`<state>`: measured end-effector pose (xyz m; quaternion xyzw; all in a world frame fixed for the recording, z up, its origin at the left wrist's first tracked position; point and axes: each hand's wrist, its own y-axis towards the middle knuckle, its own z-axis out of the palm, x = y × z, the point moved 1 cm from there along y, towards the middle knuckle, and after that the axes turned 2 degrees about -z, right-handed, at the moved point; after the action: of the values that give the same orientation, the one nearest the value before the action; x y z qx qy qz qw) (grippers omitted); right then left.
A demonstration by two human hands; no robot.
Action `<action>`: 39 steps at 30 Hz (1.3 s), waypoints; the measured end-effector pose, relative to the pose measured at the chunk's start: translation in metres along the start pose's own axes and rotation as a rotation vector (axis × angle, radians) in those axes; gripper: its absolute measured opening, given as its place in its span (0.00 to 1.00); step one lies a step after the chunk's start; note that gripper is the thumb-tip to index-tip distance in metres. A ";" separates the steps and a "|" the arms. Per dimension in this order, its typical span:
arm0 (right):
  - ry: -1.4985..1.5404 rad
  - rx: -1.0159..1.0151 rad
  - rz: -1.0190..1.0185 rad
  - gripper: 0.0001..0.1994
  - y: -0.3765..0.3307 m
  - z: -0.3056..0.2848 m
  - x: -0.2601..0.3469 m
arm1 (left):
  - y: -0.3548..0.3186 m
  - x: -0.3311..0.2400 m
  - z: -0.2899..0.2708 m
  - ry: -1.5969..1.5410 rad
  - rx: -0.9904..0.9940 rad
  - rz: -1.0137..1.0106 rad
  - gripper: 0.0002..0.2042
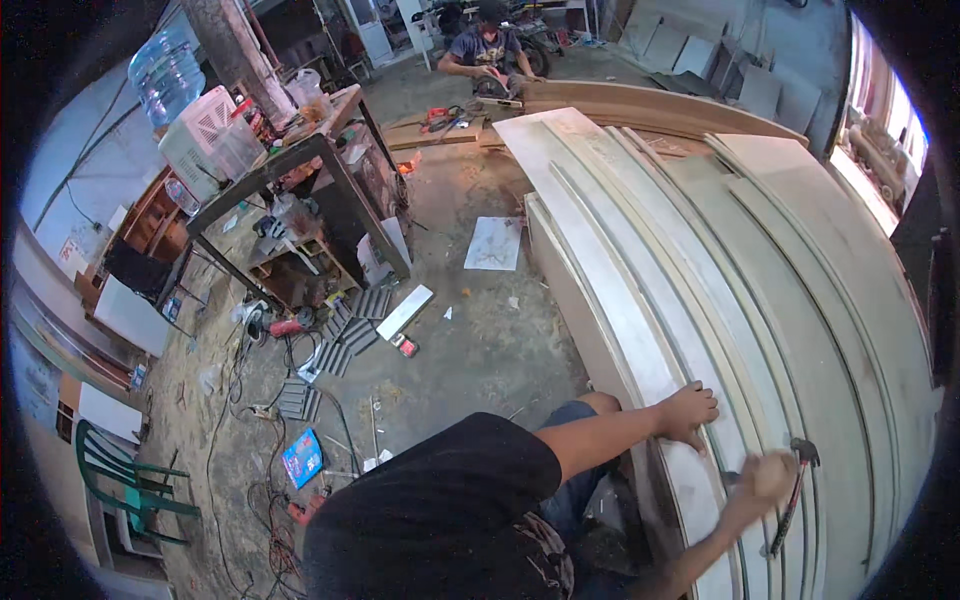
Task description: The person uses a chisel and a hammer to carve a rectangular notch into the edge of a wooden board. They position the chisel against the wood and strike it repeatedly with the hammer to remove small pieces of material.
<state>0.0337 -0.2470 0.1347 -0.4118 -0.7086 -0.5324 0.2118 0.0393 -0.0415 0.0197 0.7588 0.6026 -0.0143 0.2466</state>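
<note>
My left hand (688,413) rests on the long pale boards (620,320) stacked at my right, its thumb spread away from the fingers across a board edge. Nearer to me, my right hand (768,482) is over the same stack, smeared by motion. A small dark grey shape (732,478) shows beside its thumb side, too blurred to name. Just to the right of that hand, a claw hammer (790,500) with a dark head and a red and black handle lies along the boards. The right hand's fingers cannot be made out.
A co-worker (487,50) crouches at the far end with a power saw (495,85) by a long brown board (650,100). A cluttered metal-framed table (325,150) stands at left. Cables, a red grinder (290,325) and grey strips (350,330) lie on the floor near a green chair (130,480).
</note>
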 end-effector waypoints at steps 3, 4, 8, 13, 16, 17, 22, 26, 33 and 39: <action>0.171 0.415 -0.079 0.27 -0.008 0.064 0.042 | -0.007 0.016 0.012 0.065 -0.060 0.043 0.26; 0.058 0.461 -0.113 0.27 -0.015 0.082 0.058 | -0.002 0.013 0.018 0.124 0.052 -0.039 0.19; -0.198 0.463 -0.336 0.23 -0.046 0.115 0.056 | 0.000 0.023 0.049 0.154 -0.053 -0.051 0.18; 0.040 0.173 -0.259 0.17 -0.032 0.050 -0.035 | 0.003 0.002 0.038 0.098 -0.005 0.075 0.20; 0.202 -0.154 0.318 0.20 0.024 -0.044 -0.007 | 0.008 0.007 0.043 -0.160 0.155 -0.261 0.34; 0.900 -0.112 0.219 0.21 0.049 -0.080 -0.051 | -0.002 0.011 0.053 -0.453 0.008 -0.363 0.38; 0.909 -0.574 0.125 0.09 0.068 -0.189 -0.033 | 0.008 0.007 0.014 -0.042 0.094 -0.076 0.31; 0.442 -0.474 -0.154 0.07 0.059 -0.161 -0.008 | 0.016 0.001 -0.006 0.099 0.063 -0.030 0.27; 0.189 -0.265 -0.340 0.07 0.029 -0.124 -0.041 | 0.012 -0.008 0.017 0.053 -0.015 -0.019 0.21; 0.537 -0.156 -0.267 0.07 0.039 -0.106 -0.061 | 0.009 -0.001 0.014 0.057 -0.030 -0.018 0.22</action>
<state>0.0855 -0.3636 0.1493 -0.1747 -0.6322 -0.6980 0.2874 0.0516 -0.0490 0.0114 0.7498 0.6162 0.0141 0.2406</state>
